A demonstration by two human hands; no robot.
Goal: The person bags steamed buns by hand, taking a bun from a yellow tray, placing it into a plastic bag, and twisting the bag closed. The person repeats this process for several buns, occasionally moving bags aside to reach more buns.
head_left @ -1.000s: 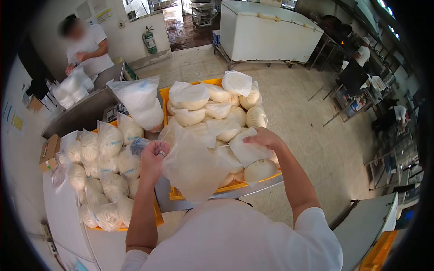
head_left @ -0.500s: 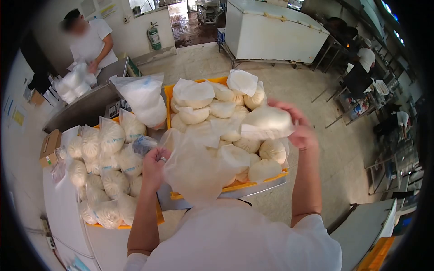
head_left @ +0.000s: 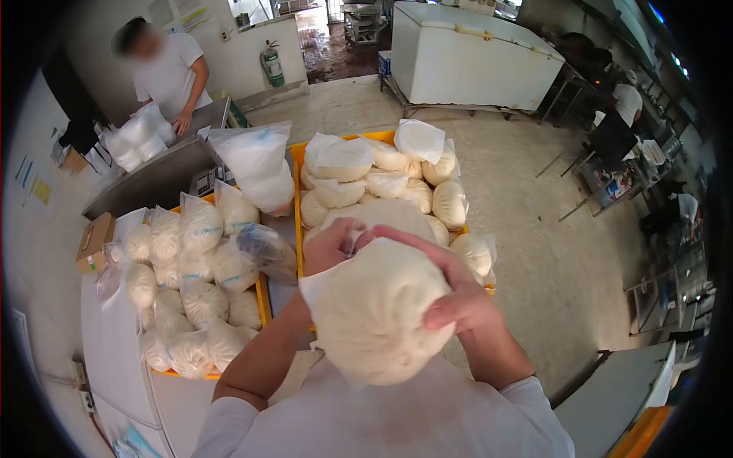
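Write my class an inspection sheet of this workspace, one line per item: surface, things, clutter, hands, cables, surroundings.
Surface: white worktop under a yellow crate of bagged buns.
Things: large bun held near a second crate of loose buns.
Clutter: cardboard box beside the bagged buns.
Hands: right hand on the large bun; left hand at its edge, grip partly hidden.
Cables: cord below a wall outlet.
Surroundings: co-worker, fire extinguisher, white chest freezer.

Yellow crate (head_left: 298,263), creamy-white bun (head_left: 382,309), green extinguisher (head_left: 272,66).

One head-worn wide view faces forward and down, the round white pleated bun (head_left: 378,317) close at six o'clock.
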